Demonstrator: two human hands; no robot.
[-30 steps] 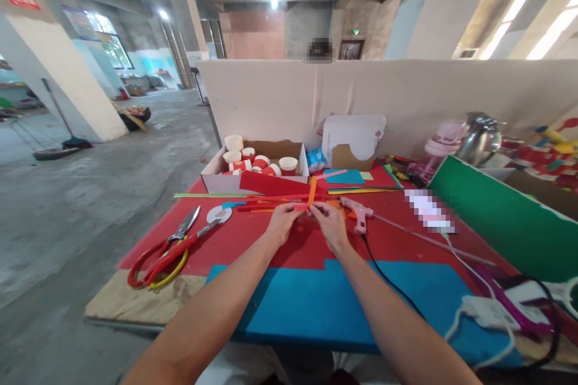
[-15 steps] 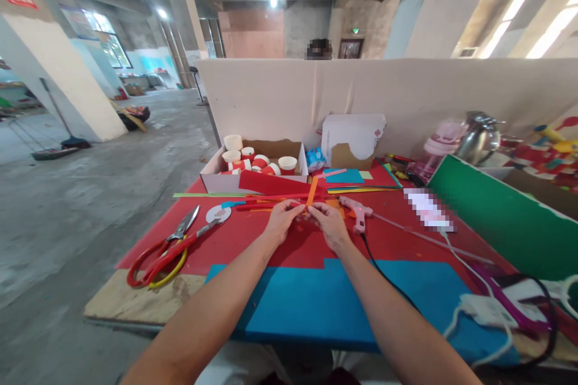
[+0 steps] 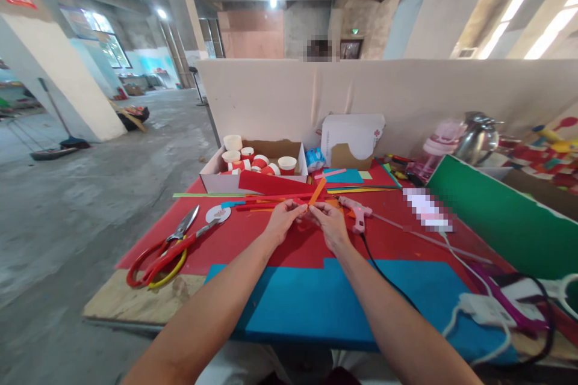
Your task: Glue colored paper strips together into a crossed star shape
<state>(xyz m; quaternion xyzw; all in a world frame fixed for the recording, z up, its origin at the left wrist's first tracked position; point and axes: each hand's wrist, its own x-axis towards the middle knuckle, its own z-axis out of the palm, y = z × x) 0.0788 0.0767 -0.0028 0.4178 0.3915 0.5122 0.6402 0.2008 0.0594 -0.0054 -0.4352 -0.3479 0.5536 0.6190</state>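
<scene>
My left hand (image 3: 282, 221) and my right hand (image 3: 330, 222) meet over the red sheet (image 3: 253, 239) on the table, fingertips pinched together. Between them they hold crossed paper strips: an orange strip (image 3: 316, 191) sticks up and leans right, and a red strip runs across under the fingers. More loose coloured strips (image 3: 253, 197) lie just beyond the hands. A pink glue gun (image 3: 356, 212) lies right beside my right hand, its black cord trailing toward me.
Red-handled scissors (image 3: 165, 250) and a second yellow-handled pair lie at the left. A cardboard box of red paper cups (image 3: 255, 165) stands behind the strips. A blue sheet (image 3: 325, 304) covers the near table. A green board (image 3: 501, 216), bottle, kettle and power strip (image 3: 485, 311) crowd the right.
The orange strip has tilted from nearly upright to leaning right. Both hands stay pinched at the same spot.
</scene>
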